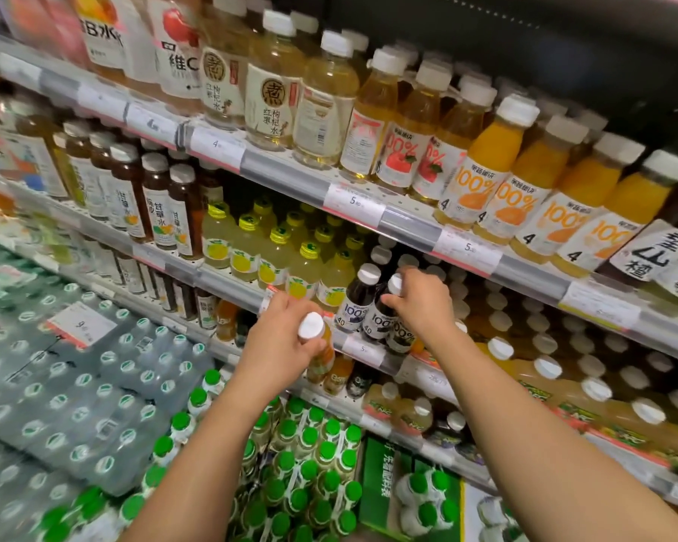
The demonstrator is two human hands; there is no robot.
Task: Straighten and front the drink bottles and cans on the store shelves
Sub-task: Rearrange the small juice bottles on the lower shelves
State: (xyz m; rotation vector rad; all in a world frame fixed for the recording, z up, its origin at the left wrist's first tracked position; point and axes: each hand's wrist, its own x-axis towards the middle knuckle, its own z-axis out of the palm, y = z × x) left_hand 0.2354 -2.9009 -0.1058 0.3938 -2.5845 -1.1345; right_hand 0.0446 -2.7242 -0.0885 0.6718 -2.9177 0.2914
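While both arms reach toward the middle shelf, the left hand has its grip wrapped round an orange bottle just below its white cap, fingers curled on the neck. That bottle hangs in front of the shelf edge, off the shelf, body tilted a little with the base away from the grip. Right hand closes its grip on the neck of a dark bottle, fingertips pinching under the white cap; this bottle stands on the shelf at the front edge. Just left of the right grip stands a second dark bottle, label forward, touching the held one. A third dark bottle sits below the right grip, partly covered by the wrist. Left of and behind the left grip, rows of lemon bottles with yellow-green caps fill the same shelf. Right of the right grip, rows of white-capped bottles run back; contents dim, hard to tell. Above both grips, the upper shelf carries orange juice bottles, apple juice bottles and pale tea bottles, labels mostly forward. Below the grips, green-capped bottles stand packed together, and shrink-wrapped water packs lie far left.
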